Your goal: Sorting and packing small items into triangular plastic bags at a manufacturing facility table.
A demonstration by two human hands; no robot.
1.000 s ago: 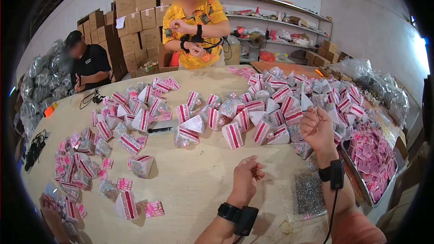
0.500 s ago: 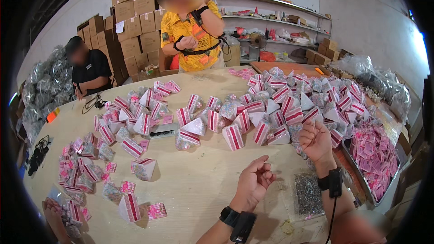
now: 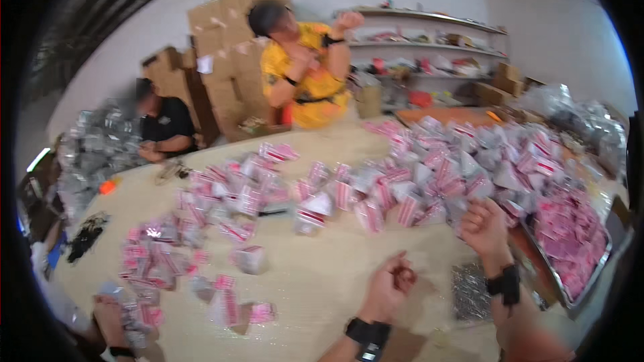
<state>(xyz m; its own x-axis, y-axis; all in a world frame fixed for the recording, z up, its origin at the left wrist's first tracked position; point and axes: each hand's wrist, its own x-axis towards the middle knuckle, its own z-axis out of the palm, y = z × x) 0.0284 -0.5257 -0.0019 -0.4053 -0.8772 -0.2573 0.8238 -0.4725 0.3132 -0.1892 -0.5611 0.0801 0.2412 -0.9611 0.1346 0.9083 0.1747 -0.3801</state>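
Note:
My left hand (image 3: 389, 289) hovers over the front middle of the table (image 3: 308, 302), fingers curled in, with nothing visible in it. My right hand (image 3: 484, 231) is raised as a loose fist, and no object shows in it either. Just past the right hand spreads a large heap of clear packs (image 3: 443, 167) with pink and white wedge-shaped ends, like cake slices. Below it lies a flat clear bag of small dark metal pieces (image 3: 471, 293). The picture is smeared by motion.
A metal tray (image 3: 570, 303) of pink cards stands at the right. More wedge packs (image 3: 157, 261) lie at the left, near another person's hand (image 3: 111, 318). Across the table are a person in yellow (image 3: 305, 74) and one in black (image 3: 168, 124), with cartons (image 3: 231, 87) behind.
The whole view has shifted, so the scene sits further right and lower. My right hand has closed more tightly. The person in yellow has raised and moved their arms.

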